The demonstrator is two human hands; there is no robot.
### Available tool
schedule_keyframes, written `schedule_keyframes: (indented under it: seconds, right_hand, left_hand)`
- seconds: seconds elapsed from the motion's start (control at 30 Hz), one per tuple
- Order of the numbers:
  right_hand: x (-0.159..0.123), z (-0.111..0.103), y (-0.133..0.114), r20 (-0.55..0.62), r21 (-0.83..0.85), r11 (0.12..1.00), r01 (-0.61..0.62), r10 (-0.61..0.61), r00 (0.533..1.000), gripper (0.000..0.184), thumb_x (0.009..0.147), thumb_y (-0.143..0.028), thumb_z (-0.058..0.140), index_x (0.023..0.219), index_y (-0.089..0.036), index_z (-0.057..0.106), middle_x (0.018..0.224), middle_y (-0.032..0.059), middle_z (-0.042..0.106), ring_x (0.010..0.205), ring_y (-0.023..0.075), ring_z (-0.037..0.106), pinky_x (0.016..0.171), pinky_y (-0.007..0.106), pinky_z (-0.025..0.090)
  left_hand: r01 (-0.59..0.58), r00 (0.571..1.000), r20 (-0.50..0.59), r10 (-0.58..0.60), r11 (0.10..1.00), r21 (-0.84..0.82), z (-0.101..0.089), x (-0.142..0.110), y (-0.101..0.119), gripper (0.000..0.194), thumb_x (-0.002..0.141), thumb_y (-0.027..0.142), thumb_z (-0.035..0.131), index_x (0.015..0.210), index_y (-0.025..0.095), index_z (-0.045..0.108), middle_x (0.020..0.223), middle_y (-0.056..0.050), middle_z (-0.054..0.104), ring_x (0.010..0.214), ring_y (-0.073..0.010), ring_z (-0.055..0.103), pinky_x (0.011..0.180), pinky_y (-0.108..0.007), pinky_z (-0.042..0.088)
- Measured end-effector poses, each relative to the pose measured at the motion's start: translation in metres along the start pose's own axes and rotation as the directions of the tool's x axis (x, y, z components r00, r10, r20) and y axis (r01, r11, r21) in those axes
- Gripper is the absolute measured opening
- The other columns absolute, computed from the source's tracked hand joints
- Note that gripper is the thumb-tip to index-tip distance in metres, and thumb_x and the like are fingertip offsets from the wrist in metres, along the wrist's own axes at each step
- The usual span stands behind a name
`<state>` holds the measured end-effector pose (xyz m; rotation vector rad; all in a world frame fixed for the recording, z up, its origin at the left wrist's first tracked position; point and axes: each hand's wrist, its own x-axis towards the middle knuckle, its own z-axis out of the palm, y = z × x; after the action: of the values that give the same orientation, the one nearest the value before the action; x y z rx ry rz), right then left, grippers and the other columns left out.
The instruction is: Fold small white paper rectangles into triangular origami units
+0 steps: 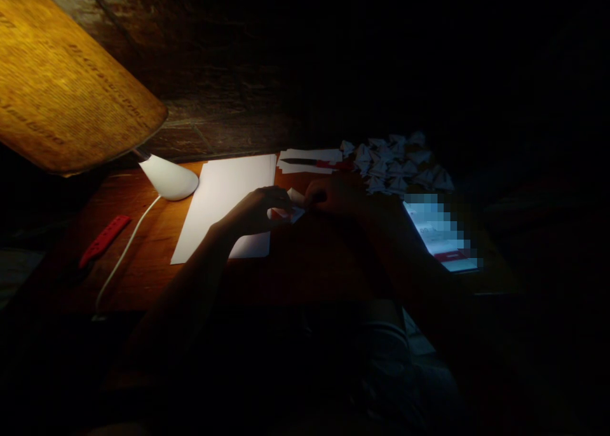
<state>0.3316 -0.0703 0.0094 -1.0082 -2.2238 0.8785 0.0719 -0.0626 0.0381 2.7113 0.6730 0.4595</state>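
Observation:
Between my two hands is a small piece of folded white paper [296, 198], lifted over the wooden table near the right edge of a stack of white sheets [229, 194]. My left hand [260, 208] grips its left side, with the fingers curled round it. At its right side my right hand [328, 197] is closed, fingertips pinching the paper's edge. Dim light hides the exact folds. Just beyond my right hand lie several white paper strips [305, 159] with a red-handled knife [317, 163] across them.
Many small folded paper pieces [391, 163] are heaped at the back right. A lit phone [438, 232] lies at the right. On the left stand a lamp with a yellow shade [81, 80] and white base [169, 178], its cord [126, 252], and a red power strip [105, 239].

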Motion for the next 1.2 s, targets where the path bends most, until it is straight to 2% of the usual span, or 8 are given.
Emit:
schedule_keyframes:
  seconds: [0.13, 0.27, 0.37, 0.67, 0.83, 1.2]
  right_hand:
    - [-0.001, 0.001, -0.001, -0.006, -0.014, 1.000, -0.012, 0.012, 1.000, 0.023, 0.077, -0.006, 0.064, 0.086, -0.020, 0.080, 0.097, 0.0038, 0.074, 0.089, 0.0176, 0.067, 0.081, 0.030, 0.048]
    - [-0.001, 0.002, -0.004, 0.000, -0.035, 0.999, -0.005, 0.005, 1.000, 0.015, 0.079, -0.012, 0.068, 0.085, -0.019, 0.079, 0.095, 0.0038, 0.072, 0.086, 0.0176, 0.066, 0.078, 0.029, 0.046]
    - [-0.002, 0.002, -0.007, 0.002, -0.020, 1.000, -0.002, 0.002, 1.000, 0.011, 0.081, -0.016, 0.070, 0.086, -0.018, 0.079, 0.096, 0.0047, 0.073, 0.088, 0.0181, 0.066, 0.079, 0.030, 0.046]
    - [0.000, 0.007, -0.013, -0.041, -0.071, 0.997, -0.045, 0.042, 0.998, 0.015, 0.087, -0.024, 0.071, 0.097, -0.018, 0.080, 0.101, 0.0059, 0.075, 0.091, 0.0186, 0.064, 0.082, 0.030, 0.042]
    - [0.002, 0.012, -0.012, -0.073, -0.082, 0.991, -0.106, 0.100, 0.992, 0.014, 0.085, -0.021, 0.071, 0.096, -0.018, 0.079, 0.103, 0.0062, 0.076, 0.093, 0.0194, 0.066, 0.082, 0.031, 0.043]
    - [0.003, 0.012, -0.013, -0.059, -0.096, 0.990, -0.108, 0.102, 0.993, 0.013, 0.083, -0.022, 0.071, 0.094, -0.017, 0.077, 0.100, 0.0078, 0.076, 0.090, 0.0216, 0.067, 0.078, 0.032, 0.043]
  left_hand:
    - [-0.024, 1.000, 0.010, 0.024, 1.000, 0.009, -0.002, 0.000, 0.001, 0.020, 0.088, 0.029, 0.069, 0.103, 0.025, 0.083, 0.104, -0.007, 0.079, 0.095, -0.0217, 0.072, 0.086, -0.037, 0.059]
    - [-0.005, 1.000, 0.031, 0.005, 1.000, 0.003, -0.002, -0.002, 0.000, 0.024, 0.088, 0.027, 0.071, 0.108, 0.026, 0.083, 0.107, -0.007, 0.079, 0.098, -0.0210, 0.072, 0.088, -0.036, 0.059]
    - [-0.002, 0.999, 0.039, 0.003, 1.000, -0.010, -0.002, -0.003, -0.002, 0.021, 0.088, 0.028, 0.071, 0.105, 0.027, 0.084, 0.109, -0.007, 0.078, 0.098, -0.0205, 0.072, 0.089, -0.036, 0.059]
    - [-0.006, 1.000, 0.021, 0.007, 1.000, -0.018, 0.000, -0.002, -0.004, 0.017, 0.090, 0.032, 0.071, 0.100, 0.027, 0.085, 0.104, -0.008, 0.078, 0.094, -0.0204, 0.070, 0.084, -0.036, 0.059]
    - [0.001, 1.000, 0.027, -0.001, 1.000, -0.010, -0.001, -0.002, -0.002, 0.017, 0.091, 0.032, 0.071, 0.100, 0.027, 0.084, 0.106, -0.007, 0.078, 0.096, -0.0201, 0.070, 0.085, -0.036, 0.058]
    - [-0.002, 1.000, 0.013, 0.003, 0.999, -0.040, -0.001, -0.001, 0.000, 0.021, 0.090, 0.028, 0.069, 0.106, 0.025, 0.082, 0.101, -0.007, 0.078, 0.095, -0.0206, 0.070, 0.087, -0.037, 0.058]
